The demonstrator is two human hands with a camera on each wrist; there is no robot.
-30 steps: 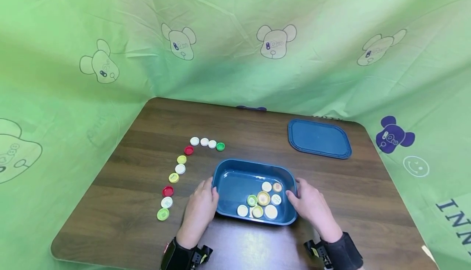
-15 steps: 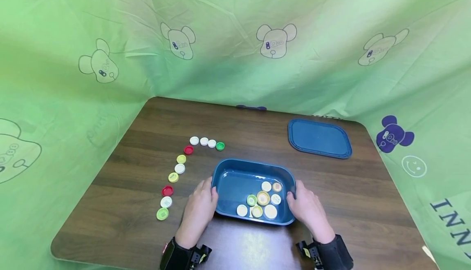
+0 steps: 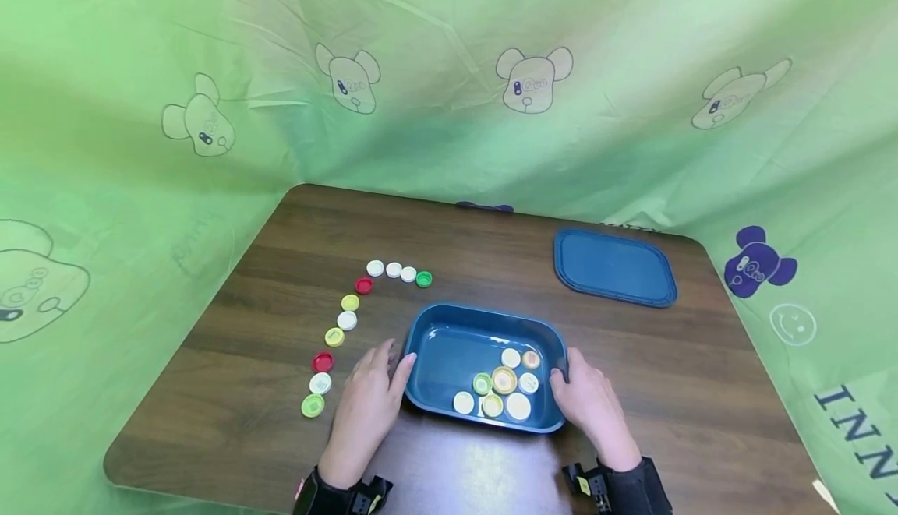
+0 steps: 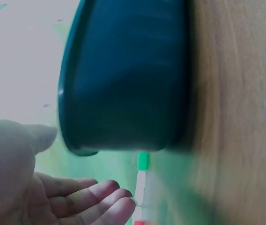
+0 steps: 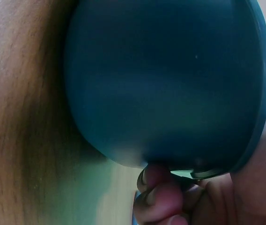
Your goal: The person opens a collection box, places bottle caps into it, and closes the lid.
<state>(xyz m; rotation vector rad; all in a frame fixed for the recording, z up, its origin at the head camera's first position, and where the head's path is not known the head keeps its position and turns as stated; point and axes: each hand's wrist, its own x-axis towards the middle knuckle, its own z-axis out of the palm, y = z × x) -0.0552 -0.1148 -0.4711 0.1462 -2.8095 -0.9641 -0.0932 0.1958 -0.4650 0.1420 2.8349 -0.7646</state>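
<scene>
A blue plastic container (image 3: pixel 445 355) stands in the middle of the table, several round bottle caps (image 3: pixel 503 380) lying in its right half. My left hand (image 3: pixel 368 406) is beside its left end, fingers loosely extended; the left wrist view shows the thumb (image 4: pixel 44 137) just short of the rim and a gap before the container's wall (image 4: pixel 128 93). At the opposite end my right hand (image 3: pixel 589 398) grips the container, thumb over the rim. In the right wrist view its curled fingers (image 5: pixel 163 201) press against the outer wall (image 5: pixel 161 93).
A bent line of white, red, yellow and green bottle caps (image 3: pixel 347 321) lies on the wooden table (image 3: pixel 238 375), left of and behind the container. The blue lid (image 3: pixel 616 267) rests at the back right. Green printed cloth (image 3: pixel 449 149) surrounds the table.
My left hand has come off the container's left end and shifted slightly left, its fingers loosening. My right hand has settled closer around the right end. The caps have stayed in place.
</scene>
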